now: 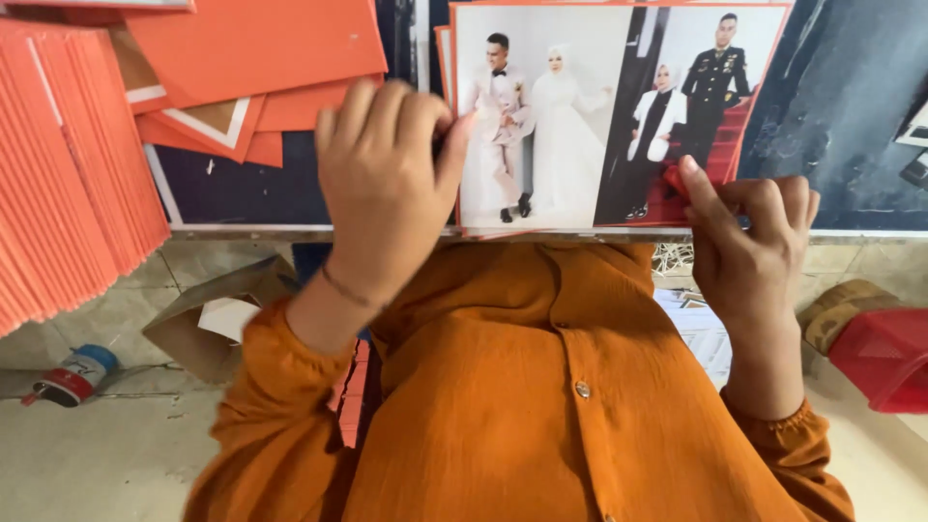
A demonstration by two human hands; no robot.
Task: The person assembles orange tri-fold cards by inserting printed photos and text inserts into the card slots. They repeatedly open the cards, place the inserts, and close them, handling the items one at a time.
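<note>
A stack of printed photo cards (580,106) with orange edges lies at the near edge of a dark table (841,87). The top card shows two couples in formal dress. My left hand (387,184) pinches the stack's left edge, thumb on top. At the lower right corner of the stack, my right hand (749,242) presses its thumb on the top card with the fingers curled under. Orange sleeves cover both forearms.
A thick fanned pile of orange cards (68,174) fills the far left. Loose orange envelopes (242,58) lie at the top left. On the tiled floor below sit an open cardboard box (208,319), a tape roll (72,375) and a red basket (884,358).
</note>
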